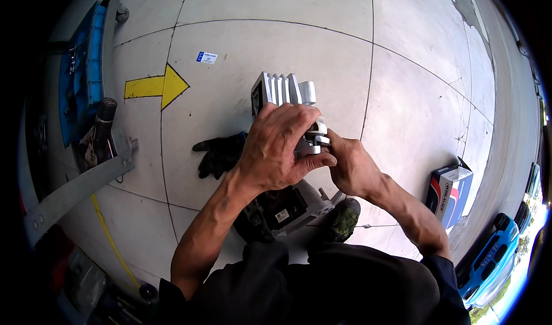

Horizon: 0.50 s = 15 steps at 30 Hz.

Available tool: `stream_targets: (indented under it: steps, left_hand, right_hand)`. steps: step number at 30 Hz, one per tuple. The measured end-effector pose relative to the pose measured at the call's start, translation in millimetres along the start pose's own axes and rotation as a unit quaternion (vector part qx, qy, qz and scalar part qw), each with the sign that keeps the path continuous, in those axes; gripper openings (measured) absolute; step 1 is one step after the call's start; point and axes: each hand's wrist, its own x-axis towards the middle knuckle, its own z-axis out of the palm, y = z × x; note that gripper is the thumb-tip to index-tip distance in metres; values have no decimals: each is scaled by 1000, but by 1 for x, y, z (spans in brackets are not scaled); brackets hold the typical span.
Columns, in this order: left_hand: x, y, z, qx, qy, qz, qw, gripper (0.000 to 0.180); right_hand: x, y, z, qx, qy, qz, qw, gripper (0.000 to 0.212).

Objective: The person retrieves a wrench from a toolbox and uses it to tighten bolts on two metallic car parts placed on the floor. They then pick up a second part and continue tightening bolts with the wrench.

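A silver metal housing with cooling fins (282, 88) is held up over the floor in front of me. My left hand (273, 147) is wrapped over its near end, with the thumb reaching across to the right. My right hand (353, 167) grips the lug-like metal fittings (316, 140) on the housing's right side; its fingertips are partly hidden. Below my hands, a second pale metal housing (313, 205) with a dark opening rests on the floor between my feet. Black gloves (219, 154) lie on the floor left of my left hand.
A blue-and-white carton (450, 193) stands at the right. A metal-framed cart (77, 193) carries a blue bin (86, 78) and a dark cylinder (104, 118) at the left. A small card (207, 58) and a yellow floor arrow (155, 87) lie ahead. A blue car (491, 256) is far right.
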Motion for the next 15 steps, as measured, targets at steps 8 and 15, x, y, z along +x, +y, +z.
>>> stream_targets:
  steps: [8,15]
  left_hand:
    - [2,15,26,41,26,58,997,62]
    - [-2,6,6,12,-12,28,999,71]
  right_hand:
    - [5,-151,-42,-685,-311,129,646,14]
    - [-22,-66,-88,-370,-69,-54,925,19]
